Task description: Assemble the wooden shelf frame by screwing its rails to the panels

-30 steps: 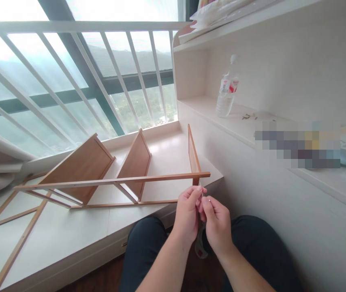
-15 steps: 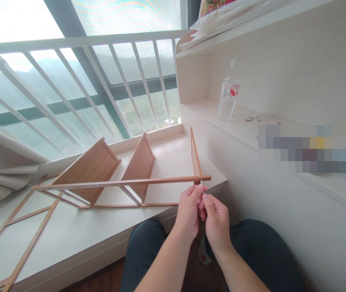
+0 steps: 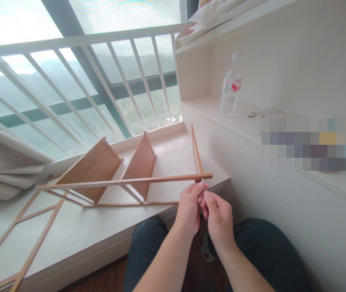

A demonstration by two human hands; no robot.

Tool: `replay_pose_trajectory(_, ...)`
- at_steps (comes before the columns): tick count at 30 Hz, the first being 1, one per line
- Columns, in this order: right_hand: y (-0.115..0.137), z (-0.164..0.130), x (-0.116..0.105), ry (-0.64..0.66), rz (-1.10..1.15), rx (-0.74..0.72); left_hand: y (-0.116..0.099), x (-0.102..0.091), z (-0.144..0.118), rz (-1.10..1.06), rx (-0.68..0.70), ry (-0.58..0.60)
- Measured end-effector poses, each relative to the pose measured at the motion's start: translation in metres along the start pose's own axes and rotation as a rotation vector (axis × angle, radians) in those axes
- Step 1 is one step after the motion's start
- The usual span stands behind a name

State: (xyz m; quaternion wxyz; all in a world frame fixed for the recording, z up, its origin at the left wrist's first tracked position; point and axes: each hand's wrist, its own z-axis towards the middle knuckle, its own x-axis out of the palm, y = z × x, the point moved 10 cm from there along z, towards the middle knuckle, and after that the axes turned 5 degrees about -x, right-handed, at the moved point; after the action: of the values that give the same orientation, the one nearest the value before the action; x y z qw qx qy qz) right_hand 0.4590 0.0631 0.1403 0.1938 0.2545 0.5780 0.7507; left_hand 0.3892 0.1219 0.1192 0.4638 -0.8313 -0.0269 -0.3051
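Note:
My left hand (image 3: 190,202) and my right hand (image 3: 220,213) meet at the near right end of a wooden shelf frame (image 3: 161,179). Both are closed, their fingertips pinching a thin silvery metal rod (image 3: 202,181) that points up to the underside of the rail. Most of the rod is hidden by the fingers, so I cannot tell whether it is a screw or a hex key. The frame lies on its side, with wooden shelf boards (image 3: 139,164) standing between its rails. A narrow wooden crosspiece (image 3: 196,152) joins the rail just above my fingers.
A second wooden frame (image 3: 36,243) lies flat on the white window-seat platform (image 3: 78,239). On the ledge to the right stand a water bottle (image 3: 230,95) and several small screws (image 3: 253,115), beside a blurred-out patch. White railings (image 3: 127,85) and a curtain (image 3: 5,162) border the window.
The view has shifted slightly, so the frame and hands appear a little further right. My hands keep their pinch at the rail's end, with only a slight movement of the fingers.

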Motion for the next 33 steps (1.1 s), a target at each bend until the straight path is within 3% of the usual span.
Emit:
replay_pose_trajectory(8,0.014,0.006,-0.005,-0.016,-0.219,-0.084,-0.006,0.005,-0.001,-0.042,0.019,0.017)
replay_pose_trajectory(17,0.015,0.012,-0.004,0.065,-0.541,-0.220,0.002,-0.002,0.006,-0.110,-0.003,0.005)
replay_pose_trajectory(22,0.017,0.015,-0.007,0.073,-0.491,-0.206,0.001,0.001,0.005,-0.114,0.000,0.013)
replay_pose_trajectory(33,0.005,0.012,-0.002,0.047,-0.073,-0.030,-0.004,0.009,0.003,-0.037,0.020,0.053)
